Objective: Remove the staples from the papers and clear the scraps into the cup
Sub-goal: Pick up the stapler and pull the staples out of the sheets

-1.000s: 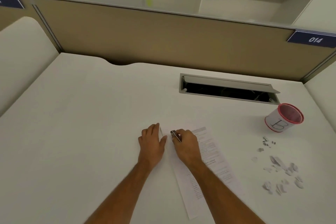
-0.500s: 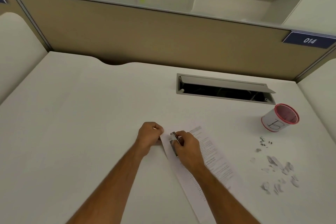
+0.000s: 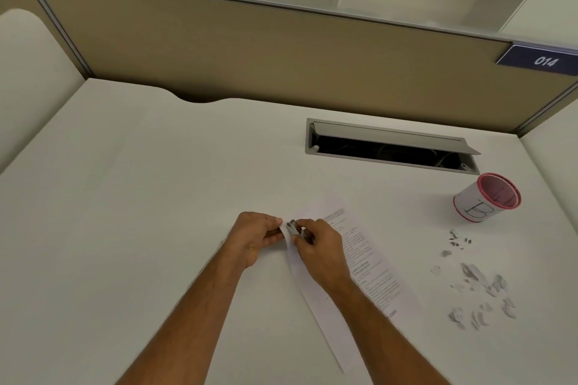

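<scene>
Head view: a second back the left hand (image 3: 258,236) lay flat on the desk beside the papers (image 3: 353,272); now its fingers are curled and pinch the papers' top-left corner, lifting the edge slightly. The right hand (image 3: 316,248) keeps its grip on the small metal staple remover (image 3: 295,227), now set right at that pinched corner. Likely meaning: staple pull is under way, not finished; the staple itself is too small to see. Counts: one stack of papers, sheet number can't be told; one staple remover; one cup (image 3: 486,197), red-rimmed, marked B, upright at far right, well apart from the hands; one loose scatter of scraps (image 3: 475,287) on the desk (image 3: 156,197) between cup and near edge, roughly fifteen to twenty bits, none cleared yet.
</scene>
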Demonstrator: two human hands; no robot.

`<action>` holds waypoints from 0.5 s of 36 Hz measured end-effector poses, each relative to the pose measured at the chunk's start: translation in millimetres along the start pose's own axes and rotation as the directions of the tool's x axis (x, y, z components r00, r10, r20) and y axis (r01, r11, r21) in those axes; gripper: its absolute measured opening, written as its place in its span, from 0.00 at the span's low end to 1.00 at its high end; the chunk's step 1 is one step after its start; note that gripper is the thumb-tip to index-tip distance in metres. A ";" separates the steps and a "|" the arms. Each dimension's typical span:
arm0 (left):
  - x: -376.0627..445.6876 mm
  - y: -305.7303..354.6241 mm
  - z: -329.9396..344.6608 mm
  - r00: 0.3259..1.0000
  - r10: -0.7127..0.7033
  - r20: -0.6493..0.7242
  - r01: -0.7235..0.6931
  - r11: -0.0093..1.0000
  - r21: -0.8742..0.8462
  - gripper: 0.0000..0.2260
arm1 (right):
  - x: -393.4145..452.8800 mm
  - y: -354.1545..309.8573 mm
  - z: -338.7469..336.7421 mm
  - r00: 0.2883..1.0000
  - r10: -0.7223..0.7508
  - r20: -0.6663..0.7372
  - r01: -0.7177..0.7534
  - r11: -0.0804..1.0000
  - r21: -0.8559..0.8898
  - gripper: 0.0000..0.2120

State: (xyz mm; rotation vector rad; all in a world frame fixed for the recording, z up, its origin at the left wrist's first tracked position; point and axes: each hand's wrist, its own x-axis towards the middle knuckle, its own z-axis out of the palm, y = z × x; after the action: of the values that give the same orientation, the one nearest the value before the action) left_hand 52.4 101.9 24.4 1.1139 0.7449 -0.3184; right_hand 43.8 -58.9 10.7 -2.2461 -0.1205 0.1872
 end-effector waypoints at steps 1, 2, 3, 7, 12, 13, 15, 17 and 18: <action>-0.7 -0.3 0.4 1.000 -0.005 0.001 0.005 1.000 0.004 0.08 | -0.9 0.3 -0.4 1.000 0.002 -0.002 -0.002 1.000 0.000 0.12; -1.5 -0.4 0.9 1.000 -0.011 0.006 0.011 1.000 0.010 0.08 | -1.4 0.8 -0.5 1.000 0.004 -0.005 -0.004 1.000 -0.002 0.11; -3.1 -0.3 1.8 1.000 -0.016 0.014 0.016 1.000 0.017 0.07 | -1.8 1.4 -0.6 1.000 0.006 -0.009 -0.006 1.000 -0.004 0.10; -8.1 -1.1 5.8 0.999 -0.001 0.032 -0.001 0.999 0.046 0.07 | -3.6 2.4 -2.0 1.000 0.022 -0.012 -0.022 1.000 0.004 0.11; -8.5 -4.6 8.5 0.997 0.070 0.028 -0.072 0.991 0.112 0.06 | -5.8 -0.5 -8.1 1.000 0.021 -0.007 -0.021 1.000 -0.003 0.15; -8.7 -5.3 8.9 0.996 0.085 0.031 -0.089 0.988 0.128 0.06 | -6.3 -1.0 -9.2 1.000 0.016 -0.007 -0.016 1.000 -0.007 0.15; -9.1 -6.5 9.1 0.993 0.112 0.036 -0.116 0.981 0.156 0.06 | -7.1 -1.9 -10.8 1.000 0.007 -0.005 -0.007 1.000 -0.011 0.15; -10.5 -7.3 9.5 0.990 0.137 0.038 -0.142 0.973 0.181 0.07 | -7.8 -3.2 -11.9 1.000 -0.004 -0.010 0.004 1.000 -0.013 0.14; -11.4 -7.5 9.8 0.988 0.152 0.038 -0.157 0.969 0.192 0.07 | -8.0 -4.0 -12.5 1.000 -0.012 -0.011 0.011 1.000 -0.016 0.14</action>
State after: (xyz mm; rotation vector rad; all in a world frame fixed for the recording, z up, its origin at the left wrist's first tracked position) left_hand 43.5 88.5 29.3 1.3437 0.6112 -0.2752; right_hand 38.0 -67.1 22.3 -2.2616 -0.1293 0.1677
